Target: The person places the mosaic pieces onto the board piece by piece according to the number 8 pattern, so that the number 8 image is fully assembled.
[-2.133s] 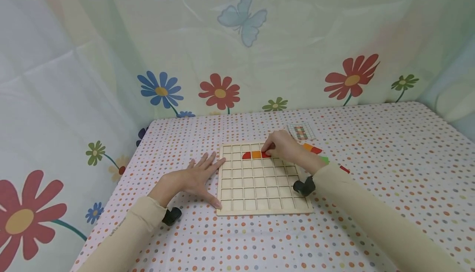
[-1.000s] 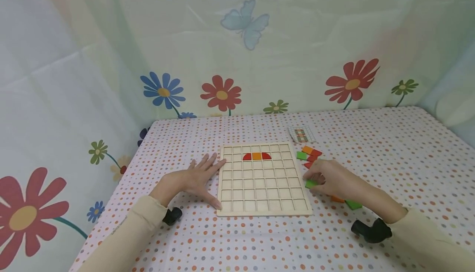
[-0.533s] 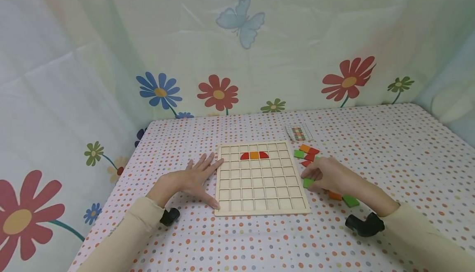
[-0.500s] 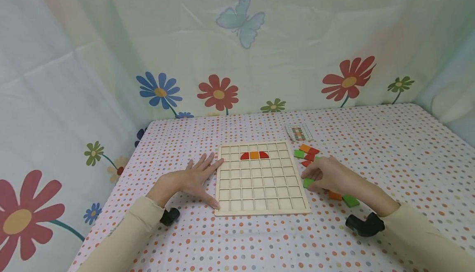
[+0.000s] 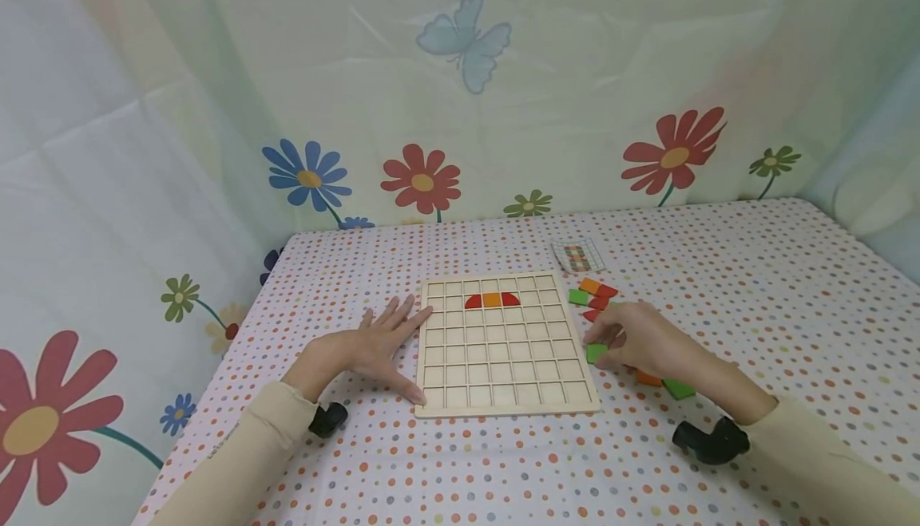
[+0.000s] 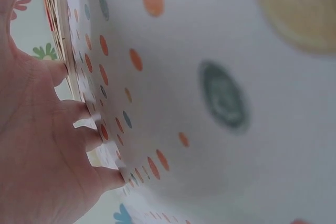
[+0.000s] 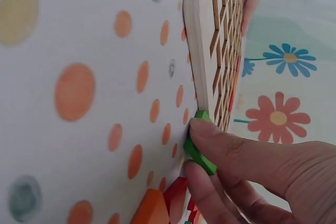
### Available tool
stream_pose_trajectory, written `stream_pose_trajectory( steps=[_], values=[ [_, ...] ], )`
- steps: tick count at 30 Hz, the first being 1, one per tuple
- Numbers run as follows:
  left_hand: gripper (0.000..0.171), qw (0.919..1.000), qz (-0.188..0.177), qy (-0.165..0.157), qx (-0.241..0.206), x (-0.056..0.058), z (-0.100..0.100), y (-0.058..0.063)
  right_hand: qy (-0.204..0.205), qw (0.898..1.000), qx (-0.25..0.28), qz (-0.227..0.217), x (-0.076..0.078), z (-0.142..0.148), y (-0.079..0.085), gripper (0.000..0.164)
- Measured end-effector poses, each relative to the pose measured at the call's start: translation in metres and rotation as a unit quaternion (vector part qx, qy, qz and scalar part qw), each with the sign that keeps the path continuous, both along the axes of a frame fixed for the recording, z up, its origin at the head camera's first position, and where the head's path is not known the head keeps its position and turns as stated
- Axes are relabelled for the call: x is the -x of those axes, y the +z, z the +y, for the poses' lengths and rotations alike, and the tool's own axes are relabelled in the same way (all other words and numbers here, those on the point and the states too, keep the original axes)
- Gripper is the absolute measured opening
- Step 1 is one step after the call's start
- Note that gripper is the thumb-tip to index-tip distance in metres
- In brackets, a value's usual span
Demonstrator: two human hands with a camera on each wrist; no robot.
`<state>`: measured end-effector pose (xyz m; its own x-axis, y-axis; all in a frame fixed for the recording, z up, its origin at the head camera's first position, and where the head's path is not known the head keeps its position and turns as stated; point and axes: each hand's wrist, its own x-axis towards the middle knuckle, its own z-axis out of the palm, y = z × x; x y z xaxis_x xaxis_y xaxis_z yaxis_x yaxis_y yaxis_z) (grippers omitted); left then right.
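A wooden grid board lies on the dotted cloth. In its second row from the back, an orange square tile sits between two red quarter-round tiles. My left hand is spread flat beside the board, with thumb and forefinger at its left edge. To the right of the board, my right hand pinches a green tile between thumb and fingers, close by the board's edge in the right wrist view. The hand hides part of the loose tiles beneath it.
Behind the right hand lie loose green, orange and red tiles. An orange tile and a green tile show below the right wrist. A pattern card rests behind the board.
My right hand has left the red tile in the board, moved right and taken hold of a green tile. It has barely moved in the last half second. My left hand stays put.
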<state>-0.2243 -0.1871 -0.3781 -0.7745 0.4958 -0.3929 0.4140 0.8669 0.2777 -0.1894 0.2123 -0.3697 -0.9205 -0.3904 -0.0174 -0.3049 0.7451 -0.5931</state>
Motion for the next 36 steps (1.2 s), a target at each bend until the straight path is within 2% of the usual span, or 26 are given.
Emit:
stream_pose_trajectory(
  steps=[5,12,28,36],
  values=[
    [0.132,1.0000,0.002,-0.001,-0.003,0.000,0.000,0.000,-0.002,1.000,0.020,0.016,-0.004,0.003,-0.004,0.027],
    [0.131,0.9999,0.012,-0.003,-0.008,0.000,-0.001,-0.001,0.019,0.998,0.045,0.028,-0.006,0.008,-0.007,0.026],
    [0.128,0.9976,0.062,-0.026,-0.014,-0.003,-0.012,-0.011,0.016,0.999,0.030,0.010,-0.005,0.004,-0.005,0.024],
    [0.123,0.9973,0.068,-0.020,-0.018,-0.003,-0.011,-0.011,0.022,0.999,0.027,0.039,-0.002,0.003,0.002,0.023]
  ],
)
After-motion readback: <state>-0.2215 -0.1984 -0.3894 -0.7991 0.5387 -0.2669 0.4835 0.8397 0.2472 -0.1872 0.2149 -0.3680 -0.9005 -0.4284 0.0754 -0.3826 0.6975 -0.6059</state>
